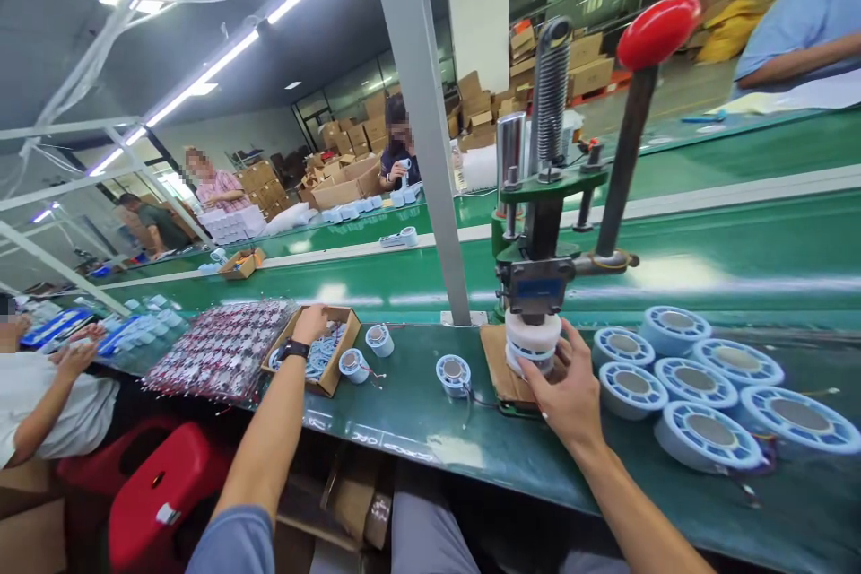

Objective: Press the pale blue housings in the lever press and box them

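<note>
My right hand (569, 390) is wrapped round a light-blue and white round housing (531, 354), its thumb in front and its fingers behind. The housing stands upright on a brown cardboard pad (498, 368), directly below the head of a hand press (538, 282). My left hand (311, 325), with a dark band on the wrist, reaches over a small cardboard box (329, 386) of light-blue rings (323, 354). Its fingertips are hidden, so whether they grip anything does not show. Between my hands stand small light-blue housings (454, 374) with grey round tops and thin wires.
Several light-blue housings (696, 381) stand grouped right of the press. The red-knobbed lever (659, 31) rises above it. Left of the box lies a stack of small wired parts (219, 345). A grey post (430, 134) stands behind the bench. A co-worker (57, 395) sits at far left.
</note>
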Demonstrator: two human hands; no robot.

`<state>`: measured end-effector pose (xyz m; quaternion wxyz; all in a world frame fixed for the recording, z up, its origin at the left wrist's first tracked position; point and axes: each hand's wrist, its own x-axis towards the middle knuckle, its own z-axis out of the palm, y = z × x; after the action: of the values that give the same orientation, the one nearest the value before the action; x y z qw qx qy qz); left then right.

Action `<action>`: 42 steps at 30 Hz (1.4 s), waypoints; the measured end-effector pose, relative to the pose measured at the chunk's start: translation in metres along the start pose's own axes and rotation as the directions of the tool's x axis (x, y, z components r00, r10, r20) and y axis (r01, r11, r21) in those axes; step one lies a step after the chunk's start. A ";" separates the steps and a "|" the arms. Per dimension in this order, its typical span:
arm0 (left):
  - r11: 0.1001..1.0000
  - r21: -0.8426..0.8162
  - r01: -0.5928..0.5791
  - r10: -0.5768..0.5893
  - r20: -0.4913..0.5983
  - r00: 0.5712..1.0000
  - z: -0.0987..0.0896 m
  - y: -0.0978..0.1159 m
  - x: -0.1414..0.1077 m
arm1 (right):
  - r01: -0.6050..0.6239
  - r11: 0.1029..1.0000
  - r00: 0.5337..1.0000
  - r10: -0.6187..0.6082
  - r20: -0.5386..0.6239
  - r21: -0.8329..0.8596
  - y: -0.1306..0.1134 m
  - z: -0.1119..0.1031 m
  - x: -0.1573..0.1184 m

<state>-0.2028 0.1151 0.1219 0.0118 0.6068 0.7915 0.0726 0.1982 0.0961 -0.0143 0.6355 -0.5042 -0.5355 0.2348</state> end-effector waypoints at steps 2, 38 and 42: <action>0.999 0.041 0.026 -0.030 0.104 0.994 0.001 -0.023 0.008 | 0.019 1.000 0.999 -0.020 -0.028 -0.023 -0.001 0.001 0.000; 0.722 -0.592 -0.359 0.421 -0.036 0.906 0.119 0.078 -0.174 | 0.418 0.890 0.743 -0.221 0.632 -0.180 -0.034 0.061 -0.053; 0.661 -0.727 -0.185 0.151 -0.113 0.982 0.127 0.089 -0.182 | 0.367 0.914 0.785 -0.204 0.584 -0.173 -0.025 0.055 -0.068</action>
<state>-0.0556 -0.0245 -0.0048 0.2304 0.6194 0.6363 0.3979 0.1200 0.0508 -0.0265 0.4038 -0.4102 -0.7945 0.1935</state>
